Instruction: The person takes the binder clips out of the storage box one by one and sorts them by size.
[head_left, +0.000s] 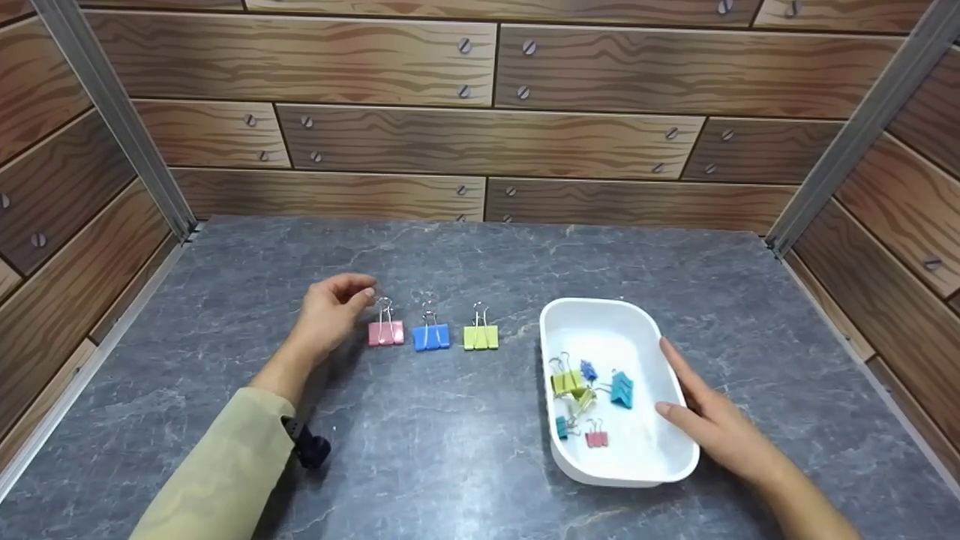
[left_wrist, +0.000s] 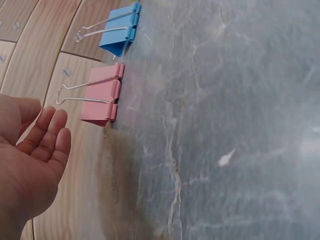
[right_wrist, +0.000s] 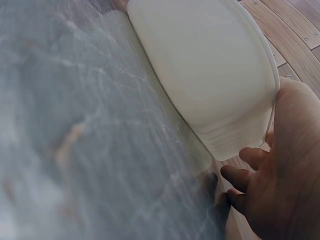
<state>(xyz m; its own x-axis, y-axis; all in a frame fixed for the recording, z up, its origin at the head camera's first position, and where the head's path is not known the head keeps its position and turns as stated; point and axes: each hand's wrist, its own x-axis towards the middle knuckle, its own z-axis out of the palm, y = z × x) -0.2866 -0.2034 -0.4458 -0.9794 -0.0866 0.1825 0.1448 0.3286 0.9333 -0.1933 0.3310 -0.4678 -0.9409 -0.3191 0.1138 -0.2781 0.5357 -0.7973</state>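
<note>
Three binder clips stand in a row, wire handles up: a pink binder clip (head_left: 385, 333), a blue binder clip (head_left: 431, 337) and a lime-green binder clip (head_left: 481, 337). My left hand (head_left: 335, 309) is just left of the pink one, fingers loosely bent. In the left wrist view its fingertips (left_wrist: 61, 119) are close to the pink clip's wire handle, with nothing held between them. On the right, my right hand (head_left: 716, 427) grips the side of a white plastic tub (head_left: 622, 319), thumb over the rim and the other fingers along the outer wall (right_wrist: 235, 142).
Inside the tub lie several smaller binder clips, among them a teal clip (head_left: 622, 390), a lime-green clip (head_left: 566, 382) and a red clip (head_left: 596, 439). The grey marbled tabletop (head_left: 420, 457) is bounded by wood-patterned walls (head_left: 375, 139) at the back and both sides.
</note>
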